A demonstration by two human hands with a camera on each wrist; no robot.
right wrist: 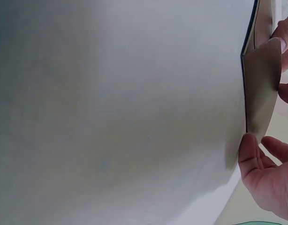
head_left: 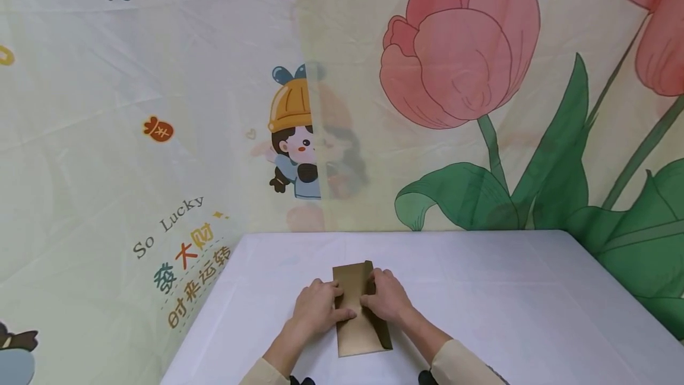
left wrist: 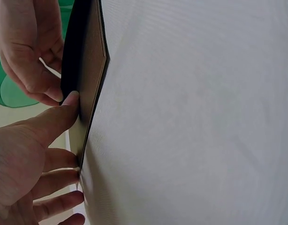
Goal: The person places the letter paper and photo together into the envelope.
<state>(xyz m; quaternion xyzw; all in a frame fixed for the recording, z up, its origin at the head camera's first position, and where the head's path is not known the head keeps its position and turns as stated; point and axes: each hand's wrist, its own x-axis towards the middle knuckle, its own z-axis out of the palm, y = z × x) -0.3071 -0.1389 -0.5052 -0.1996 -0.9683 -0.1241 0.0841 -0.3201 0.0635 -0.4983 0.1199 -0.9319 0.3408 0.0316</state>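
A brown paper envelope (head_left: 351, 340) lies on the white table, its long flap (right wrist: 263, 89) raised along the right side. On its left edge rests my left hand (head_left: 315, 308), the thumb pressing the envelope's face and the other fingers fairly straight along the edge. My right hand (head_left: 390, 296) pinches the raised flap between thumb and fingers, near its far part. In the left wrist view, the left thumb (left wrist: 64, 115) lies close to the right hand's fingertips. The inside of the envelope is mostly hidden.
The white table (head_left: 481, 290) runs back to a printed cloth (head_left: 342, 16) with a large pink tulip, a cartoon figure and lettering. Small black objects (head_left: 426, 377) show at the bottom edge, near the sleeves.
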